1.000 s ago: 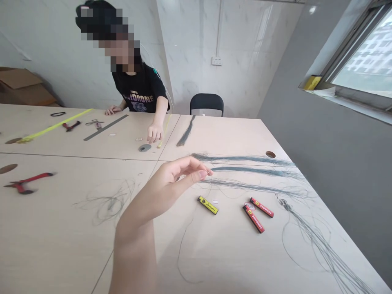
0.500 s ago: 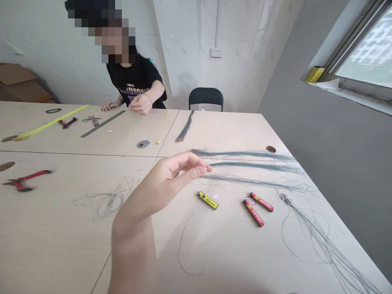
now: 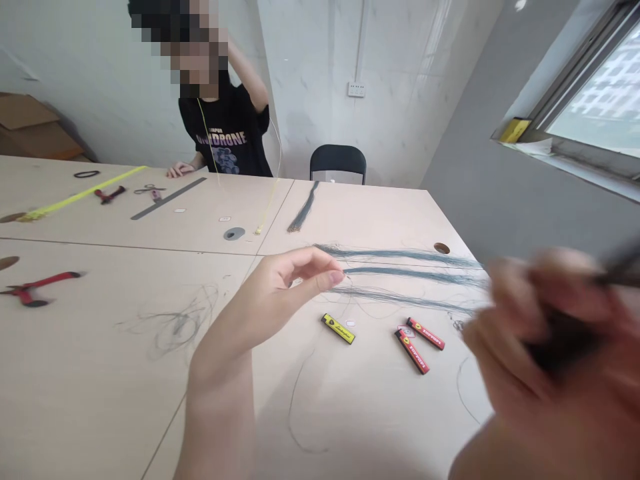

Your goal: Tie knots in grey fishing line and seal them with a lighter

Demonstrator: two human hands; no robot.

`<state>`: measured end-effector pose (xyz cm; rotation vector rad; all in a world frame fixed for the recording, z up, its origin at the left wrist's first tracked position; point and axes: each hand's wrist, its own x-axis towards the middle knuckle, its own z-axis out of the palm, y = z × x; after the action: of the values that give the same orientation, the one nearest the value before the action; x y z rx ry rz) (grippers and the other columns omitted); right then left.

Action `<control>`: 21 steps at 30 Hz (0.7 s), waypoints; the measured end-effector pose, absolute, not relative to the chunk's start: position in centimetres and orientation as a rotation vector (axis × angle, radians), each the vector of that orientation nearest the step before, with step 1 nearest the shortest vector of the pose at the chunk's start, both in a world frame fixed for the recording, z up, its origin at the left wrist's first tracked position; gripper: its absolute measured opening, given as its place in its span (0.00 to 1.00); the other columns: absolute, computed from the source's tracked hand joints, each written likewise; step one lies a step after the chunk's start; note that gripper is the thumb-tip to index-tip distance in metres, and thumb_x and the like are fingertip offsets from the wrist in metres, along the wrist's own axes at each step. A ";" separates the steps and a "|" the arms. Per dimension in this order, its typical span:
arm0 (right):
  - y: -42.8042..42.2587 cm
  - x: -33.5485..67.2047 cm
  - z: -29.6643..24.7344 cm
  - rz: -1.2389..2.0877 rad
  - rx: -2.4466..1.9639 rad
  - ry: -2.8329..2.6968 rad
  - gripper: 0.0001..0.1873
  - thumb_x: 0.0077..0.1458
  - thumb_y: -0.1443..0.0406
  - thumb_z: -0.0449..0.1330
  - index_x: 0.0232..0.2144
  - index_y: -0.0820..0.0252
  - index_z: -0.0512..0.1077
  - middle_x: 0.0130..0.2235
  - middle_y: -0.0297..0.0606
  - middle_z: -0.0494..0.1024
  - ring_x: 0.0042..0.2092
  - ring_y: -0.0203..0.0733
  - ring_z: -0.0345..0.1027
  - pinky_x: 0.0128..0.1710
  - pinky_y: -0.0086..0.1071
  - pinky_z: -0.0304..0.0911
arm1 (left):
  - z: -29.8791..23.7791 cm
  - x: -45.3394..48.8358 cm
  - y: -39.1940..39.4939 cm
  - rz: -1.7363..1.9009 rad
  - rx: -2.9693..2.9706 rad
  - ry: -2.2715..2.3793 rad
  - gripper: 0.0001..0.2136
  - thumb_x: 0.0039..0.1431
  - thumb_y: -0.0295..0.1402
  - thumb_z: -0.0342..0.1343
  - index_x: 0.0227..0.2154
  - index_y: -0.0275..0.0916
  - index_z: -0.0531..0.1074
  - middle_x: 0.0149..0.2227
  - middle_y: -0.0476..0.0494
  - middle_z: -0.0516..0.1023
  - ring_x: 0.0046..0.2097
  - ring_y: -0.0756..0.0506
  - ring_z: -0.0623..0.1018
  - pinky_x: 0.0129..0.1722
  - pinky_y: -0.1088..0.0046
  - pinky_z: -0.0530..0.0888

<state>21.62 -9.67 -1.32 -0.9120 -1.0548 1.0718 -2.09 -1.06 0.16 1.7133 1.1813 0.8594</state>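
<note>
My left hand (image 3: 295, 287) reaches in over the middle of the table, thumb and fingertips pinched on the end of a thin grey strand (image 3: 290, 403). That strand trails down and curls on the tabletop. At the right edge my right hand (image 3: 540, 360) is smeared by motion, its fingers wrapped round a dark tool (image 3: 565, 340) whose kind I cannot make out. Below my left fingertips lies a yellow lighter (image 3: 339, 329). Two red lighters (image 3: 413, 352) lie between the hands. Bundles of blue-grey strands (image 3: 400, 273) stretch across the table behind them.
A tangle of thin strands (image 3: 183, 323) and red-handled pliers (image 3: 40, 288) lie at left. Across the table, a person in a black shirt (image 3: 225, 133) raises one arm, near a ruler (image 3: 169, 198), scissors (image 3: 150, 189) and a tape roll (image 3: 234, 234). A black chair (image 3: 338, 160) stands behind.
My right hand has come into view from the right with a dark tool in it. My left hand keeps its pinch. The person opposite has raised an arm, lifting a yellow strand.
</note>
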 end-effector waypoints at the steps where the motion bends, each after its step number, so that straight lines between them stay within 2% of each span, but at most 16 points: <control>1: -8.2 20.5 -0.8 1.046 -0.956 -1.064 0.11 0.58 0.59 0.66 0.34 0.55 0.68 0.30 0.28 0.71 0.17 0.24 0.45 0.14 0.25 0.43 | 0.2 -2.0 -1.0 0.862 1.712 1.173 0.09 0.60 0.44 0.60 0.30 0.45 0.77 0.33 0.53 0.78 0.39 0.48 0.75 0.41 0.72 0.68; 3: -5.9 18.3 -0.2 1.034 -1.088 -1.108 0.15 0.54 0.61 0.69 0.30 0.56 0.65 0.32 0.30 0.74 0.18 0.24 0.42 0.14 0.27 0.37 | 0.2 -1.9 -1.0 0.860 1.710 1.153 0.09 0.60 0.43 0.60 0.30 0.44 0.76 0.32 0.54 0.77 0.37 0.49 0.74 0.39 0.73 0.67; 9: -4.1 16.1 -1.0 1.117 -1.165 -1.260 0.19 0.54 0.64 0.66 0.28 0.56 0.56 0.35 0.30 0.78 0.21 0.27 0.44 0.19 0.29 0.45 | 0.0 -1.8 -0.9 0.794 1.684 1.128 0.13 0.60 0.46 0.59 0.30 0.43 0.75 0.30 0.53 0.73 0.36 0.50 0.71 0.37 0.74 0.66; 16: -4.2 16.4 -0.9 1.117 -1.166 -1.230 0.20 0.53 0.63 0.67 0.28 0.56 0.56 0.33 0.30 0.77 0.21 0.27 0.43 0.19 0.29 0.42 | -0.2 -1.2 -1.0 0.829 1.684 1.077 0.12 0.63 0.46 0.57 0.31 0.42 0.74 0.32 0.52 0.73 0.37 0.50 0.71 0.38 0.73 0.66; 21: -3.8 16.2 -1.2 1.133 -1.147 -1.110 0.20 0.50 0.61 0.70 0.28 0.57 0.60 0.33 0.32 0.77 0.19 0.24 0.42 0.18 0.30 0.40 | -0.2 -0.9 -1.1 0.712 1.592 1.035 0.17 0.66 0.52 0.48 0.39 0.46 0.74 0.31 0.53 0.69 0.33 0.51 0.69 0.34 0.74 0.66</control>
<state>16.23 -3.75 -1.18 -1.1474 -1.1095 1.1330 -0.88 -1.10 -0.24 1.5920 1.0350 0.7120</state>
